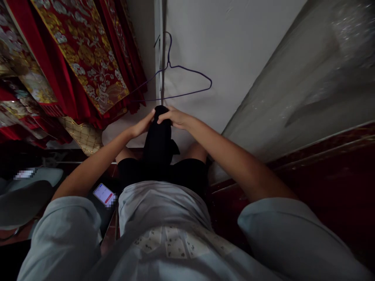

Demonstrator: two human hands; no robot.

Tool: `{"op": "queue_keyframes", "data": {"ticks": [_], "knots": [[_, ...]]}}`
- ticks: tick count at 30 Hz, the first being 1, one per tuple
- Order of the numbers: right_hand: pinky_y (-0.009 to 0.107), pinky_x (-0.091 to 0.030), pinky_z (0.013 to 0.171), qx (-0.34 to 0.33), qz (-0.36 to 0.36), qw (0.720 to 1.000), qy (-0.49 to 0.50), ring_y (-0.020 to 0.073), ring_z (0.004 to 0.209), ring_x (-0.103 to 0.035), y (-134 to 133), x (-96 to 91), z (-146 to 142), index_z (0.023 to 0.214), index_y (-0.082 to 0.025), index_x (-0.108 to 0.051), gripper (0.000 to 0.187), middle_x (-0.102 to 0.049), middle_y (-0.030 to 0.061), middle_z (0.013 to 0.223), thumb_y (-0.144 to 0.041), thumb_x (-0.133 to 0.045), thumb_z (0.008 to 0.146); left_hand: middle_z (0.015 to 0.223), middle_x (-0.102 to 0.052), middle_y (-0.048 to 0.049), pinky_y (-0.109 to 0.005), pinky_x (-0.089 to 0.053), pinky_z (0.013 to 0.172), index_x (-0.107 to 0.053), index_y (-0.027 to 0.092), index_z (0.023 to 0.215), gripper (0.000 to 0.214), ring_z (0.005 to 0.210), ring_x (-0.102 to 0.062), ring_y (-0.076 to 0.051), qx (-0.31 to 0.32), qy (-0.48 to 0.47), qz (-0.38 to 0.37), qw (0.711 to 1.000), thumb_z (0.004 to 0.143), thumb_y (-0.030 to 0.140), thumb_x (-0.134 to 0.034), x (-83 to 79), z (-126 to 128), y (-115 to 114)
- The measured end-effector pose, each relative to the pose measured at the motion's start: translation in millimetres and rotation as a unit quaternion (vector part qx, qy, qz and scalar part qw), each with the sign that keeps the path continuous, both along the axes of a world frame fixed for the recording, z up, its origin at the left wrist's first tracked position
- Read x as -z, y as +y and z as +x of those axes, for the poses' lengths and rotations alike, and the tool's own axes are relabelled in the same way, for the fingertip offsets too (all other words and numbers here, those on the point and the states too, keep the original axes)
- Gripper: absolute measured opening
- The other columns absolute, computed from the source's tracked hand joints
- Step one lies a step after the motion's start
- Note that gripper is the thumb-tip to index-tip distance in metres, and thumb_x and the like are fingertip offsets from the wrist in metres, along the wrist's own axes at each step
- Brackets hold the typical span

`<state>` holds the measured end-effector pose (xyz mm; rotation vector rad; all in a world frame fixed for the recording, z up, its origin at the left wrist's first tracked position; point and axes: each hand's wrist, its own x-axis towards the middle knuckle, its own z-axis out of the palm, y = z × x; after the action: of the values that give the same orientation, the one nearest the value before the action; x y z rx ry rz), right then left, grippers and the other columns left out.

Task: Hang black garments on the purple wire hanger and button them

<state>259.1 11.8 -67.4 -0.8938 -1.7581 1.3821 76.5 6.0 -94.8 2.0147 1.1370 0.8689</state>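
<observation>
Pinching from nine o'clock, my left hand [143, 125] grips the top of a black cloth [158, 142]; my right hand [175, 117] clamps it from three. Its lower end is lost against my dark shorts [191, 173]. A hanger [190, 71] lies at twelve.

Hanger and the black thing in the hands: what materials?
Hanger: thin purple wire, probably coated metal, going by its slender bent outline. Black cloth, gripped by left hand and right hand: soft matte fabric that droops and folds; weave too dark to tell.
</observation>
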Motion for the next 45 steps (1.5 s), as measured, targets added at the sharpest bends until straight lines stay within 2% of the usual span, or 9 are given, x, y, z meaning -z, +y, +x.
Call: {"op": "queue_keyframes", "data": {"ticks": [3,7,14,19,25,29,33,37,45], "knots": [[0.032,-0.051,0.07,0.032,0.132,0.986,-0.093,0.021,0.078,-0.058,8,-14.6,18,0.071,-0.018,-0.059,0.018,-0.058,0.0043,0.073,-0.005,-0.069,0.063,0.093,-0.077,-0.0099,-0.031,-0.055,0.08,-0.076,0.02,0.101,0.057,0.095,-0.072,-0.026,0.093,0.07,-0.158,0.981,0.107,0.06,-0.035,23.9,-23,-10],[0.032,-0.051,0.087,0.174,0.273,0.939,-0.12,0.0247,0.097,-0.06,40,-12.5,31,0.083,-0.018,-0.062,0.018,-0.064,0.0063,0.088,-0.007,-0.07,0.071,0.059,-0.063,-0.0036,-0.03,-0.048,0.066,-0.063,0.021,0.063,0.04,0.062,-0.062,-0.022,0.029,0.219,-0.063,0.973,0.08,0.052,-0.08,38.0,-61,-7],[0.034,-0.053,0.09,0.253,0.126,0.95,-0.132,0.0232,0.091,-0.066,89,34.2,33,0.083,-0.017,-0.062,0.01,-0.066,0.0074,0.081,-0.022,-0.061,0.092,0.055,-0.052,-0.0028,-0.031,-0.046,0.073,-0.057,0.022,0.061,0.033,0.065,-0.061,-0.023,-0.047,0.269,0.057,0.96,0.084,0.039,-0.074,12.4,-102,13],[0.036,-0.056,0.082,0.377,0.191,0.896,-0.139,0.0261,0.086,-0.067,100,40.2,67,0.068,-0.018,-0.058,0.021,-0.06,0.0069,0.068,-0.025,-0.068,0.085,0.058,-0.053,-0.0036,-0.034,-0.048,0.078,-0.058,0.02,0.059,0.036,0.067,-0.063,-0.023,-0.077,0.209,0.082,0.971,0.091,0.033,-0.07,-3.2,-91,16],[0.039,-0.058,0.074,0.427,0.193,0.871,-0.149,0.0298,0.085,-0.069,103,13.0,117,0.067,-0.02,-0.059,0.016,-0.061,0.0071,0.07,-0.02,-0.071,0.078,0.052,-0.05,-0.002,-0.031,-0.047,0.066,-0.058,0.018,0.057,0.039,0.055,-0.058,-0.018,-0.067,0.163,0.051,0.983,0.091,0.032,-0.072,-23.3,-63,41],[0.039,-0.059,0.081,0.446,0.217,0.856,-0.146,0.0273,0.087,-0.068,96,1.5,123,0.073,-0.017,-0.062,0.01,-0.067,0.0092,0.079,-0.015,-0.071,0.076,0.056,-0.051,-0.001,-0.035,-0.053,0.085,-0.059,0.019,0.064,0.027,0.077,-0.068,-0.023,-0.091,0.151,0.135,0.975,0.086,0.023,-0.075,-45.2,-56,59],[0.036,-0.057,0.082,0.435,0.211,0.866,-0.126,0.0254,0.09,-0.067,95,5.8,110,0.076,-0.017,-0.062,0.005,-0.068,0.0091,0.083,-0.016,-0.066,0.08,0.086,-0.063,-0.0073,-0.045,-0.044,0.111,-0.062,0.016,0.08,0.013,0.119,-0.062,-0.032,-0.106,0.112,0.208,0.966,0.085,0.015,-0.073,-79.7,-48,63],[0.034,-0.055,0.078,0.392,0.191,0.896,-0.08,0.0236,0.09,-0.065,92,16.2,86,0.078,-0.016,-0.06,0.008,-0.063,0.0058,0.079,-0.017,-0.06,0.085,0.101,-0.069,-0.0066,-0.04,-0.042,0.112,-0.062,0.017,0.096,0.007,0.118,-0.058,-0.023,-0.088,0.115,0.231,0.962,0.094,0.012,-0.065,-104.3,-29,62],[0.041,-0.048,0.101,0.356,0.315,0.877,-0.069,0.0262,0.116,-0.06,73,21.2,108,0.109,-0.021,-0.058,0.03,-0.067,0.0097,0.111,-0.039,-0.071,0.088,0.101,-0.07,-0.0053,-0.041,-0.046,0.103,-0.065,0.022,0.109,0.018,0.11,-0.059,-0.022,-0.094,0.207,0.253,0.94,0.101,0.02,-0.05,-100.9,-25,74]]}}
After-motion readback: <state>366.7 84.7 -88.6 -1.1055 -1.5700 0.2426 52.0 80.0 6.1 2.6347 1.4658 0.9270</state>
